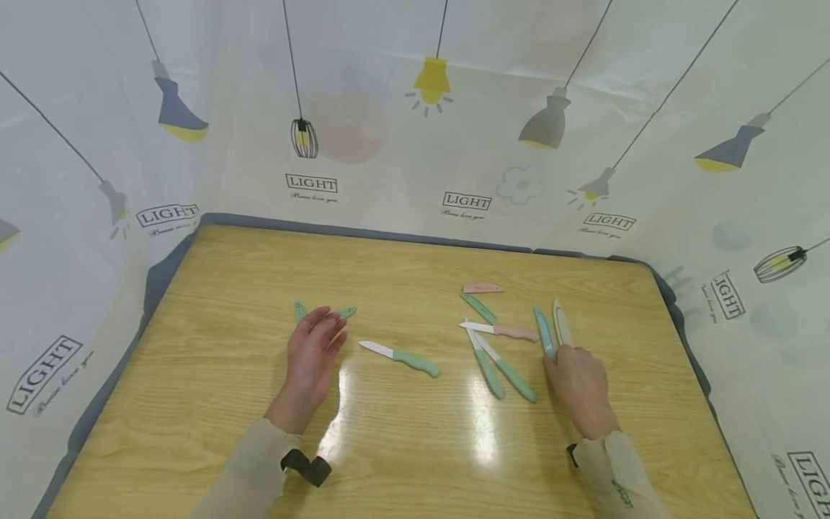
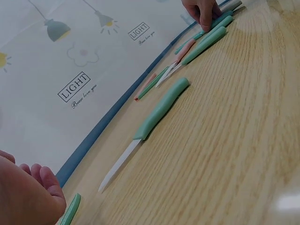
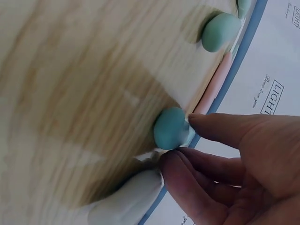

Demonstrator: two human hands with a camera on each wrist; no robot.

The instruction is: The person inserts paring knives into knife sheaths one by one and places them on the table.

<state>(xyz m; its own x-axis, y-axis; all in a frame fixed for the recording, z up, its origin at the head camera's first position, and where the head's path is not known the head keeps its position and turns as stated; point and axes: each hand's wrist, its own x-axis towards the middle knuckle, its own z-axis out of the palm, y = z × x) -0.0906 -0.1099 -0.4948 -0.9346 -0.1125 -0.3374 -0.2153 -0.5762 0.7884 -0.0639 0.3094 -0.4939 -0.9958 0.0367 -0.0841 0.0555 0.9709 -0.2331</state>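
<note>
My right hand (image 1: 579,378) pinches the handle end of a blue paring knife (image 3: 169,129) between thumb and fingers; its far part (image 1: 543,326) lies on the table. Right beside it is a whitish-grey knife (image 1: 561,321), partly hidden by the hand. My left hand (image 1: 313,360) holds nothing, its fingers loosely bent above two green blade covers, one (image 1: 300,311) at each side of the fingers. Between the hands lies a green-handled knife (image 1: 415,362) with its white blade bare, pointing left.
Left of the right hand, a pink-handled knife (image 1: 515,332) lies with its blade across those of two green-handled knives (image 1: 489,375). Behind them are a green cover (image 1: 480,308) and a pink cover (image 1: 483,287). A printed curtain (image 1: 389,173) surrounds the wooden table (image 1: 389,454).
</note>
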